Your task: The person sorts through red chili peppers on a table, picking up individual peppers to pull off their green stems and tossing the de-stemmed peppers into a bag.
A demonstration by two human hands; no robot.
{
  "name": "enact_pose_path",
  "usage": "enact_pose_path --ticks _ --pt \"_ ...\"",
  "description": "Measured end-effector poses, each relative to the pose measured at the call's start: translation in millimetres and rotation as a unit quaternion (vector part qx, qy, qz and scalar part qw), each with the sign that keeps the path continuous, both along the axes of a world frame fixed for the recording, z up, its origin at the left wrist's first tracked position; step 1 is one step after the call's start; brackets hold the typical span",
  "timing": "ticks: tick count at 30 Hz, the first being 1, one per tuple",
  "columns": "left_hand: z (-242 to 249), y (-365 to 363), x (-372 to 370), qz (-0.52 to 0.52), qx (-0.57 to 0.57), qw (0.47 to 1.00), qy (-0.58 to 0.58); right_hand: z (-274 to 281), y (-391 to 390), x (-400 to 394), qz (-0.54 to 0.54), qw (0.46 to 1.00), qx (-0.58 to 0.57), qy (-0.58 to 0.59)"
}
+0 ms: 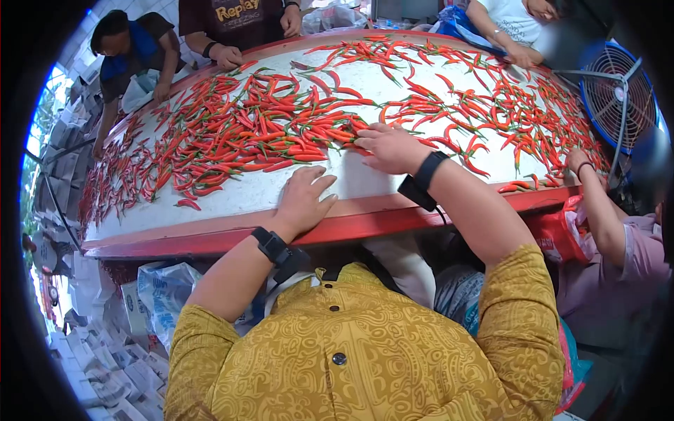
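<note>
Red chilli peppers (pixel 263 130) with green stems lie in a broad pile on a white-topped table (pixel 239 200). My left hand (pixel 305 202) rests on the tabletop near its front edge, fingers apart and nothing in them, just short of the pile. Further right and forward, my right hand (pixel 393 149) reaches to the pile's near edge. Its fingers are stretched out and touch chillies there; I see none gripped. Dark bands with small black devices circle both my wrists.
A red rim (pixel 379 223) borders the table. Co-workers stand around it, one hand (pixel 227 57) at the far edge and another (pixel 577 160) on the right. A blue fan (pixel 621 98) stands at the right. Plastic bags (pixel 165 295) hang below the front edge.
</note>
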State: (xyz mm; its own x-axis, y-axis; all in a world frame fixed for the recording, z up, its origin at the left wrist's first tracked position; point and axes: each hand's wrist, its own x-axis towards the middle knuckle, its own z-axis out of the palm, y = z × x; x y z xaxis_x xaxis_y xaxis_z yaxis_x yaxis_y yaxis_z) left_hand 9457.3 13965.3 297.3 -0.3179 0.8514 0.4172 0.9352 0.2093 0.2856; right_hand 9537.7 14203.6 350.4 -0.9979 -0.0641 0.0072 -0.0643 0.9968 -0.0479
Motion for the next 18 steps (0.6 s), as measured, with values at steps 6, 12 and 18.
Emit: enact_pose_path --ticks 6,12,18 --pt "6 23 23 0.04 0.004 0.999 -0.014 -2 47 -9 -0.086 0.996 0.001 0.018" --pt "8 53 42 0.022 0.024 0.999 -0.024 -1 75 12 0.019 0.998 -0.046 -0.033" --pt "8 83 61 0.025 0.044 0.998 -0.021 -6 108 -1 0.061 0.993 -0.093 0.027"
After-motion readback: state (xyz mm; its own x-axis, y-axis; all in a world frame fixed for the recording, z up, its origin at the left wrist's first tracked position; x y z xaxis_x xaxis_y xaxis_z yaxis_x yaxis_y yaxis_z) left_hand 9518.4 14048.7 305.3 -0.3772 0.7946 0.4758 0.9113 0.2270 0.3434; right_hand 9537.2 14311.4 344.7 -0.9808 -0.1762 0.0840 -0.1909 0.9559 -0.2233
